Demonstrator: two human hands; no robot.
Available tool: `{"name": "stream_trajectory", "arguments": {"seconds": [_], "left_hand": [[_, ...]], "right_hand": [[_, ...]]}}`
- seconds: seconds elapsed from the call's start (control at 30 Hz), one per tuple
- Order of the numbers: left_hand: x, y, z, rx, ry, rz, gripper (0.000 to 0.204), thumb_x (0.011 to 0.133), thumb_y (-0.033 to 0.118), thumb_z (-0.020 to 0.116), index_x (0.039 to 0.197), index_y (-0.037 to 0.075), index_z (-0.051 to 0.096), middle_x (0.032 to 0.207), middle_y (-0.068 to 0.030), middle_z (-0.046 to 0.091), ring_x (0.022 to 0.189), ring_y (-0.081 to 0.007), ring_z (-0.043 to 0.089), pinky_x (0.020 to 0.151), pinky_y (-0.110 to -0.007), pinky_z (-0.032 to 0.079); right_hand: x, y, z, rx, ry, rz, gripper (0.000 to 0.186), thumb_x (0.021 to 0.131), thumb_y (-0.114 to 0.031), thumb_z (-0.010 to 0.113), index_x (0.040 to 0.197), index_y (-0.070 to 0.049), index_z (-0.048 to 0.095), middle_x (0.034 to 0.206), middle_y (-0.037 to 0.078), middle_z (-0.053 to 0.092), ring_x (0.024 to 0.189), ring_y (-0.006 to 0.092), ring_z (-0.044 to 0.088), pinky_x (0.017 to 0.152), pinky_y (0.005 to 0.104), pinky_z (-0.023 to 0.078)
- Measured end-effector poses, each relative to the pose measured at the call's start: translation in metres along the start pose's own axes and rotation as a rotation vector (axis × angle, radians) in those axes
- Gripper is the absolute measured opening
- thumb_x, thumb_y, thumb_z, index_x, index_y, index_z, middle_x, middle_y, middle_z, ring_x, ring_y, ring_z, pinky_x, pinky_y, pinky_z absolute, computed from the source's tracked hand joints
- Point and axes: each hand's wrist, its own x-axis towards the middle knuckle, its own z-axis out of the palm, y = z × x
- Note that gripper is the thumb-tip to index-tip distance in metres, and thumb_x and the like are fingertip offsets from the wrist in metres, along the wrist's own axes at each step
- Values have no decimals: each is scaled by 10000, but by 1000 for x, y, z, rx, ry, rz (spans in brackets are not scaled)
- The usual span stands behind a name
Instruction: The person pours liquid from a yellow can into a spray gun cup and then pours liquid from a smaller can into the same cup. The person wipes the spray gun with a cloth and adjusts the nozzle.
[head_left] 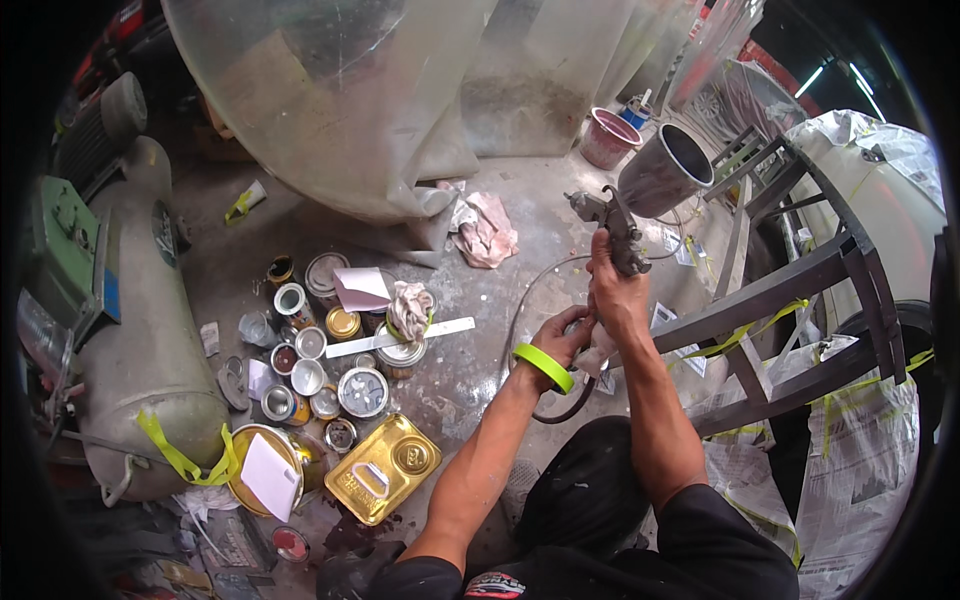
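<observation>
A metal spray gun [620, 232] with a large dark grey cup [664, 172] on it is held up in front of me. My right hand [616, 288] is closed round its handle. Just below and to the left, my left hand [566, 338] has its fingers curled in by the base of the handle. A pale, crumpled rag [598, 354] shows at its fingers; part of it is hidden. Round my left wrist sits a roll of bright yellow-green tape [543, 368]. A dark air hose [524, 308] loops over the floor behind my hands.
Paint cans [362, 392] and a gold tin [383, 470] crowd the floor at left, beside a compressor tank [150, 350]. Plastic sheeting [400, 90] hangs ahead, near a pink bucket [609, 138]. A grey frame [760, 290] stands close on the right, with masking paper [860, 450] below.
</observation>
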Motion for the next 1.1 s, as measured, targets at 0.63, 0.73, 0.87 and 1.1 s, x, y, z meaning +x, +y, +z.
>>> {"name": "stream_trajectory", "arguments": {"seconds": [0.63,0.73,0.87,1.1], "left_hand": [[-6,-2,-14,-245,-64,-60,361,932,212,695,1229,34,595,1032,13,645,944,-74,581,837,-234,466],[-5,2,-15,-222,-92,-46,361,929,212,700,1226,33,595,1026,14,645,938,-72,582,833,-229,464],[-5,4,-12,-226,-97,-55,361,933,208,696,1230,31,592,1009,14,647,915,-68,586,815,-220,466],[-2,-2,-9,-143,-79,-5,395,959,255,658,1270,28,565,1062,-30,664,945,-88,620,793,-242,500]], "right_hand": [[-3,-4,0,172,-117,104,507,933,-545,590,980,-40,586,814,70,634,476,103,521,370,266,409],[-3,-6,1,243,-77,94,490,930,-541,597,929,-51,572,756,55,610,433,87,478,348,260,377],[-5,-8,-1,240,-48,112,493,918,-553,609,897,-62,569,722,42,590,427,85,474,347,262,375],[-10,-19,-2,250,-19,159,636,892,-707,507,835,-78,584,657,27,570,434,95,482,354,273,383]]}}
